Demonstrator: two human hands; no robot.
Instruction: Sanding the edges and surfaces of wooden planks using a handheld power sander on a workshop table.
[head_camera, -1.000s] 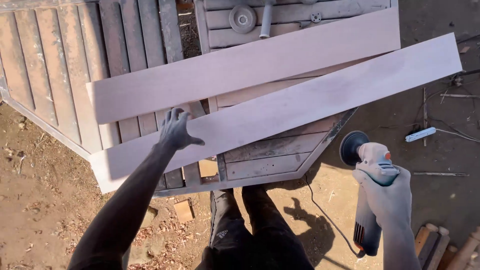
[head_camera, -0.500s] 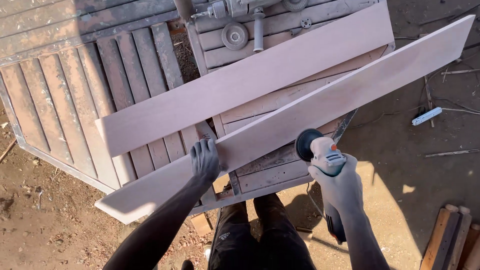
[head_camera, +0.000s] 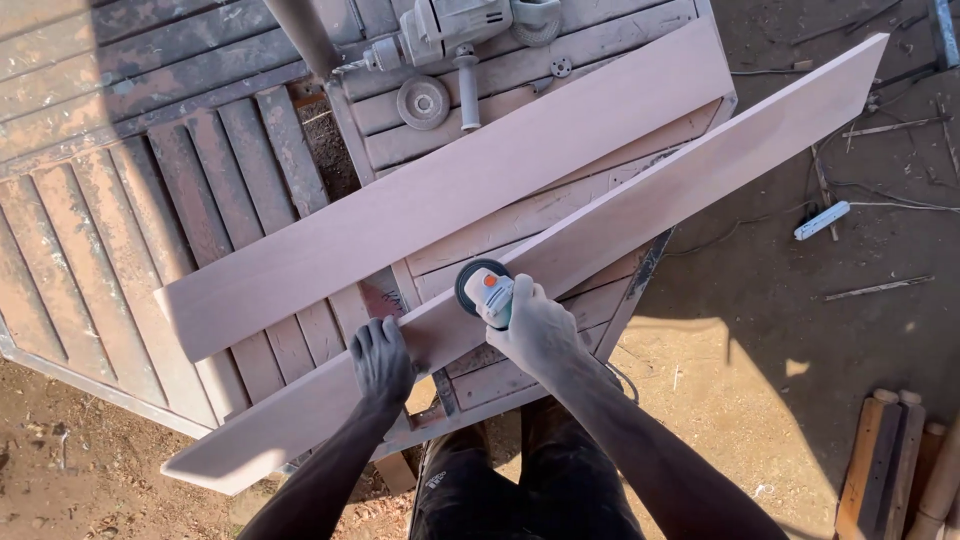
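Observation:
Two long pale wooden boards lie slantwise across a slatted wooden work surface (head_camera: 120, 230). My left hand (head_camera: 381, 361) presses flat on the nearer board (head_camera: 700, 180), near its lower left part. My right hand (head_camera: 535, 328) grips a grey angle grinder (head_camera: 487, 290) with an orange button, its round disc resting on the same board just right of my left hand. The farther board (head_camera: 450, 190) lies parallel, untouched.
A second power tool (head_camera: 450, 30) with a loose disc (head_camera: 423, 100) lies at the back of the surface. Sandy ground surrounds it, with a small white-blue object (head_camera: 822, 220), scattered sticks and a cable at right. Stacked timber (head_camera: 890, 460) lies at lower right.
My right hand has brought the grinder up from beside the table onto the nearer board. My left hand slid right along that board. The view shifted toward the bench.

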